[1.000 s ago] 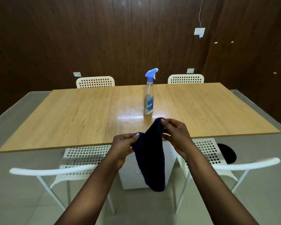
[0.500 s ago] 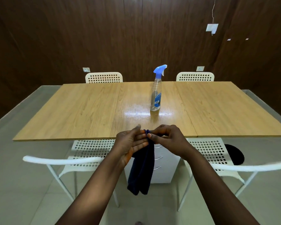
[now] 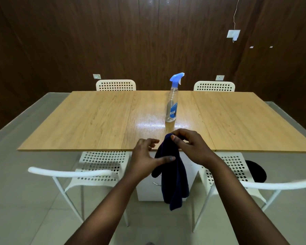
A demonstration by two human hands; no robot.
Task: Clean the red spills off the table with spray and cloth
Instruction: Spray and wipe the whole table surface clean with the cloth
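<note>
Two hands work at the near edge of the counter [image 3: 95,121], and parts of the scene stay unclear. No red spill can be made out on the wood; only a glossy glare patch shows near the bottle [image 3: 171,107]. A dark round thing [image 3: 256,171] under the counter on the right is half hidden by a chair [image 3: 237,175] and cannot be identified. The right hand [image 3: 191,147] pinches the top of the cloth [image 3: 173,177] between thumb and curled fingers, just over the counter's near edge. The cloth hangs straight down from that pinch, long axis vertical, its lower end below counter level. The left hand [image 3: 145,156] is spread with relaxed fingers, thumb touching the cloth's left side, gripping nothing. The bottle stands upright just beyond the right hand, apart from it, nozzle pointing right.
</note>
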